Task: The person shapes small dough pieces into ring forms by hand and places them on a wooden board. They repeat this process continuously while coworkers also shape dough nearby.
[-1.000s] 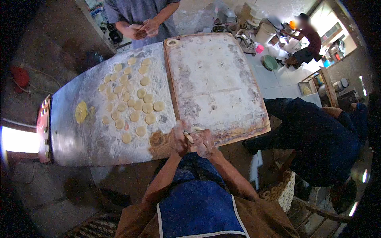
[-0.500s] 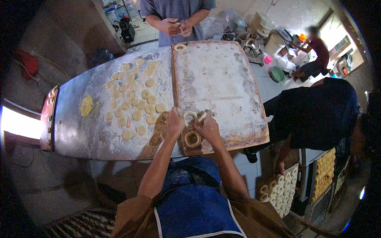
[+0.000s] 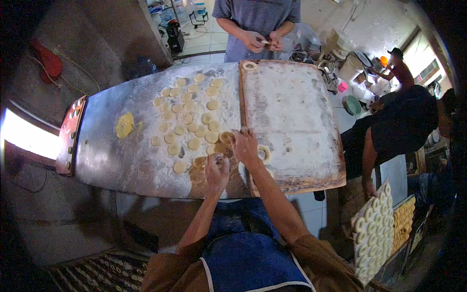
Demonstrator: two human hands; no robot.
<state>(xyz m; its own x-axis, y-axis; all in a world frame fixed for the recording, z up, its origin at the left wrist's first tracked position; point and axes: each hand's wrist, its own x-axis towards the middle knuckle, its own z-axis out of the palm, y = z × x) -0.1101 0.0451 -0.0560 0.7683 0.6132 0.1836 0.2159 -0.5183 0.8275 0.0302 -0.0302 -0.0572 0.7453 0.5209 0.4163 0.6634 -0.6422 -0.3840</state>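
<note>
Several flat round dough discs [image 3: 193, 143] lie spread on a floured metal table [image 3: 121, 160]. My right hand [image 3: 243, 146] reaches over the near discs, its fingers on a dough disc [image 3: 226, 137] at the edge of the wooden board [image 3: 292, 112]. My left hand [image 3: 216, 171] rests on the table just below, fingers curled by another disc. A shaped dough ring [image 3: 264, 153] lies on the board beside my right hand. Another ring [image 3: 249, 65] sits at the board's far corner.
A person in a grey shirt [image 3: 258, 19] stands across the table working dough in both hands. A yellow lump [image 3: 124, 125] lies at the table's left. Trays of rings [image 3: 382, 224] stand at the lower right. Another person [image 3: 394, 131] bends at the right.
My hands have put a shaped ring down on the board and moved left to the loose discs. The view has shifted closer to the table.
</note>
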